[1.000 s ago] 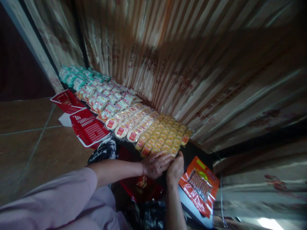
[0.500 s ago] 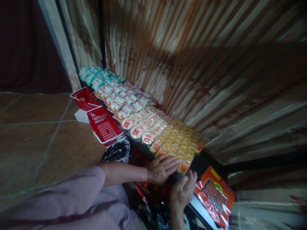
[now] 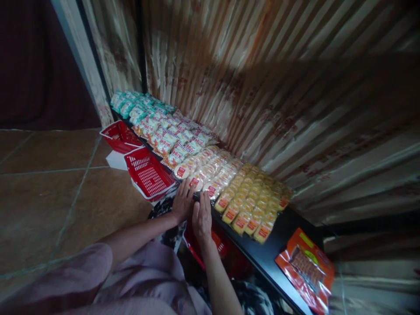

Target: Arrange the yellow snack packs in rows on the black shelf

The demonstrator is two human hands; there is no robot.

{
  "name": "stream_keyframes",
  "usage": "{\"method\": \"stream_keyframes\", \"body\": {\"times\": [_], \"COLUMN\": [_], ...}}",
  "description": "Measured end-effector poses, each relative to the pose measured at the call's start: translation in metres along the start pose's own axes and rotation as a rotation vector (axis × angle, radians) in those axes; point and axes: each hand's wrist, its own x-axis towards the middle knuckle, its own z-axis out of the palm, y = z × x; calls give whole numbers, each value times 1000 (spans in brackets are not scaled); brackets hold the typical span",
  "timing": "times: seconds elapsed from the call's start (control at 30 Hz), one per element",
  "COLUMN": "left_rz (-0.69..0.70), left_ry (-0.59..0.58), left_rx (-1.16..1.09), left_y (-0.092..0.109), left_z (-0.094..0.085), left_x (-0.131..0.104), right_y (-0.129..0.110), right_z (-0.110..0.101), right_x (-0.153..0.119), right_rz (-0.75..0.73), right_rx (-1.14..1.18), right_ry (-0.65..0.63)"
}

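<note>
On a long black table [image 3: 278,249] lie rows of packets: green-and-white ones [image 3: 138,113] at the far left, red-and-white ones [image 3: 167,140] beside them, then round white packs [image 3: 210,188] and yellow packs [image 3: 243,221]. My left hand [image 3: 183,202] is at the front edge by the white packs, its fingers extended toward them. Close to its right, my right hand [image 3: 202,218] has its fingers extended near the same packs. Neither hand holds anything visible.
An orange bag [image 3: 308,267] lies at the table's right end. Two red baskets [image 3: 149,175] stand on the tiled floor at the left, near a white object [image 3: 116,161]. Another red basket [image 3: 193,245] is below the hands. Pleated curtains hang behind.
Both hands have moved left along the table's front edge, from the yellow packs to the white packs. The view has shifted slightly.
</note>
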Motion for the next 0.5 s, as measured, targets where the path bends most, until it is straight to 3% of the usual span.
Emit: {"method": "stream_keyframes", "body": {"times": [0.5], "left_rz": [121], "left_ry": [-120], "left_rx": [-21], "left_y": [-7], "left_z": [5], "left_x": [12], "right_y": [11], "right_z": [10], "right_x": [15], "right_rz": [-65], "right_rx": [-162], "right_ry": [41]}}
